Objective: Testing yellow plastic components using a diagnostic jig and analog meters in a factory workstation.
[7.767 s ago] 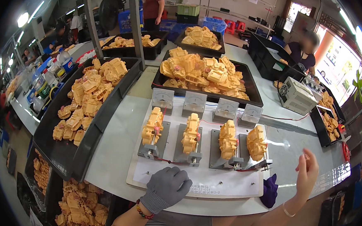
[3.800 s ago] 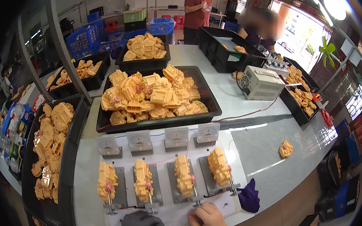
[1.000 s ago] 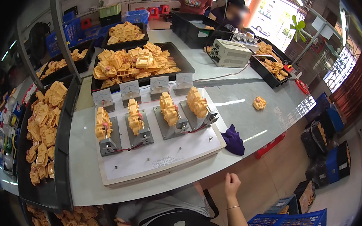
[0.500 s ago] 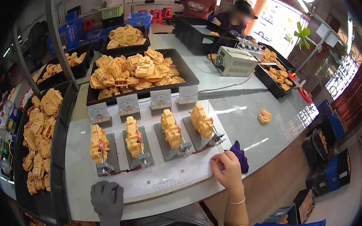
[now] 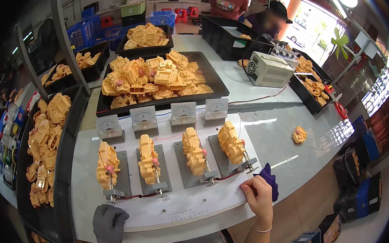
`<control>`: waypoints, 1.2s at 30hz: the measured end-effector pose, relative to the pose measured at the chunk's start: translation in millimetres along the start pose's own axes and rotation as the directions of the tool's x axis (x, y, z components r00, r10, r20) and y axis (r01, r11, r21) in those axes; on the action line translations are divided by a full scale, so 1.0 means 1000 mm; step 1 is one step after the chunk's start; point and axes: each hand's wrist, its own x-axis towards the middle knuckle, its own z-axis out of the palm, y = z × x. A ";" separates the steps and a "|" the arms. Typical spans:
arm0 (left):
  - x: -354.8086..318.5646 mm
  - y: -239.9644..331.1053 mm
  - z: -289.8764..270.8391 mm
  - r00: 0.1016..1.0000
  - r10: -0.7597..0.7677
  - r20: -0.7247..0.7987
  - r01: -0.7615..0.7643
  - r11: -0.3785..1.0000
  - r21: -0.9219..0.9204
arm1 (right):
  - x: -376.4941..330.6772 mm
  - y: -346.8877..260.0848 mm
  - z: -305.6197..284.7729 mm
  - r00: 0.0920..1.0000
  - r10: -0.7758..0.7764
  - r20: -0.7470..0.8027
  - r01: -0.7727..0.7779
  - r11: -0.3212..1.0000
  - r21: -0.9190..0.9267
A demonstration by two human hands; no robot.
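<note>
My left hand (image 5: 109, 223), in a grey glove, rests on the near edge of a white board (image 5: 176, 207) with its fingers curled and nothing in it. My bare right hand (image 5: 258, 197) grips the board's right edge beside a purple cloth (image 5: 269, 181). On the board stand several grey fixtures, each with a yellow plastic gearbox: the leftmost gearbox (image 5: 106, 161), a second gearbox (image 5: 149, 159), a third gearbox (image 5: 193, 151) and the rightmost gearbox (image 5: 231, 142). Several small analog meters (image 5: 183, 114) stand behind them.
A black tray (image 5: 214, 84) heaped with yellow parts lies behind the meters; another tray of parts (image 5: 71, 127) runs along the left. A white power supply box (image 5: 269, 69) and a lone yellow part (image 5: 299, 134) sit on the table to the right. Two people stand at the far end.
My view has swung back down to the board. My right hand came up from below the table and now grips the board's right edge; my gloved left hand rests at its near edge.
</note>
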 end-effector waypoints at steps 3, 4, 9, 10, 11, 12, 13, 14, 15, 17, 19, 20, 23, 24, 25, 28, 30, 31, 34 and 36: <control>0.001 0.016 0.010 0.976 0.085 -0.198 -0.073 0.995 0.068 | 0.000 -0.010 -0.002 0.993 0.112 0.031 -0.113 0.994 0.009; 0.002 0.028 0.015 0.976 0.084 -0.203 -0.072 0.995 0.067 | 0.000 -0.021 0.002 0.996 -0.046 -0.070 0.038 0.993 -0.115; 0.012 0.062 0.055 0.930 0.355 0.092 -0.354 0.935 -0.031 | 0.003 -0.067 0.045 0.927 -0.322 0.191 0.323 0.946 0.027; 0.013 0.061 0.058 0.931 0.355 0.086 -0.354 0.935 -0.027 | 0.004 -0.062 0.054 0.914 -0.330 0.238 0.326 0.944 0.055; 0.013 0.060 0.059 0.949 0.304 0.088 -0.300 0.952 -0.057 | 0.005 -0.062 0.055 0.912 -0.336 0.237 0.332 0.942 0.057; 0.014 0.058 0.060 0.964 0.252 0.091 -0.244 0.966 -0.086 | 0.007 -0.063 0.054 0.924 -0.299 0.238 0.282 0.954 0.104; 0.014 0.058 0.059 0.965 0.245 0.090 -0.238 0.968 -0.086 | 0.007 -0.063 0.052 0.934 -0.258 0.249 0.226 0.962 0.151; 0.015 0.056 0.055 0.963 0.253 0.096 -0.245 0.965 -0.090 | 0.008 -0.061 0.048 0.931 -0.260 0.255 0.227 0.962 0.153; 0.015 0.055 0.053 0.959 0.262 0.103 -0.253 0.963 -0.095 | 0.009 -0.060 0.044 0.928 -0.242 0.283 0.191 0.962 0.194; 0.017 0.051 0.049 0.960 0.253 0.121 -0.243 0.966 -0.093 | 0.010 -0.059 0.043 0.926 -0.222 0.306 0.154 0.961 0.231; 0.018 0.049 0.050 0.960 0.243 0.138 -0.232 0.968 -0.091 | 0.008 -0.060 0.046 0.928 -0.219 0.300 0.160 0.965 0.208; 0.019 0.048 0.052 0.960 0.248 0.129 -0.237 0.967 -0.092 | 0.009 -0.060 0.047 0.928 -0.219 0.302 0.160 0.965 0.208; 0.020 0.048 0.053 0.959 0.255 0.121 -0.245 0.965 -0.091 | 0.009 -0.059 0.048 0.937 -0.213 0.276 0.169 0.970 0.175; 0.020 0.048 0.053 0.958 0.258 0.121 -0.249 0.965 -0.086 | 0.009 -0.059 0.048 0.939 -0.206 0.276 0.161 0.971 0.177; 0.019 0.050 0.052 0.958 0.258 0.122 -0.248 0.965 -0.088 | 0.009 -0.059 0.048 0.940 -0.199 0.277 0.153 0.972 0.178; 0.018 0.053 0.052 0.962 0.261 0.081 -0.255 0.964 -0.081 | 0.012 -0.064 0.045 0.949 -0.171 0.265 0.117 0.971 0.208; 0.017 0.051 0.052 0.957 0.284 0.066 -0.279 0.957 -0.077 | 0.010 -0.064 0.047 0.955 -0.174 0.241 0.125 0.970 0.207; 0.017 0.051 0.052 0.956 0.285 0.065 -0.280 0.957 -0.079 | 0.010 -0.063 0.047 0.959 -0.182 0.218 0.137 0.968 0.208; 0.016 0.051 0.051 0.955 0.287 0.066 -0.283 0.957 -0.069 | 0.007 -0.060 0.048 0.961 -0.188 0.203 0.146 0.968 0.205; 0.016 0.052 0.050 0.957 0.280 0.076 -0.275 0.959 -0.074 | 0.006 -0.059 0.050 0.962 -0.192 0.195 0.151 0.966 0.210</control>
